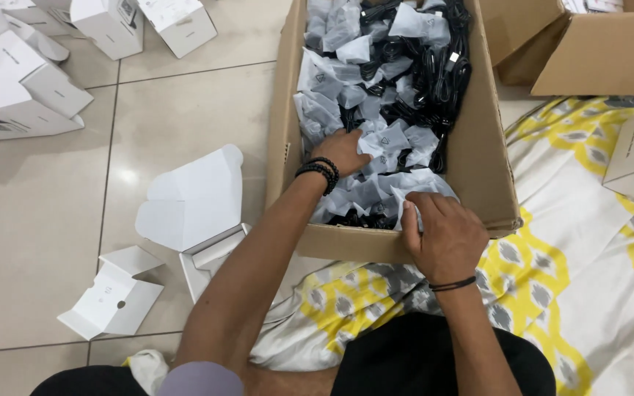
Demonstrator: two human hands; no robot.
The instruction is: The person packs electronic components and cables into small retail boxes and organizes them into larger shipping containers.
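— Where are your hands right now?

— Both in the big cardboard box (478,147) in front of me. My left hand (340,150) is pushed in among the bagged black cables (412,81), fingers curled down into the pile; whether they've closed on one, I can't tell. My right hand (443,233) sits at the box's near edge, fingers pinched on a grey plastic bag (412,185) there.

— Why that near edge?

— I'd say because it's the closest reach from where I sit on the yellow patterned sheet (552,271).

— How many of each?

— Bags: too many and too tangled to count. On the tiled floor (38,242) by the box's left side lie three opened white cartons (192,198), flaps loose, and more white cartons are heaped at the far left, six or so
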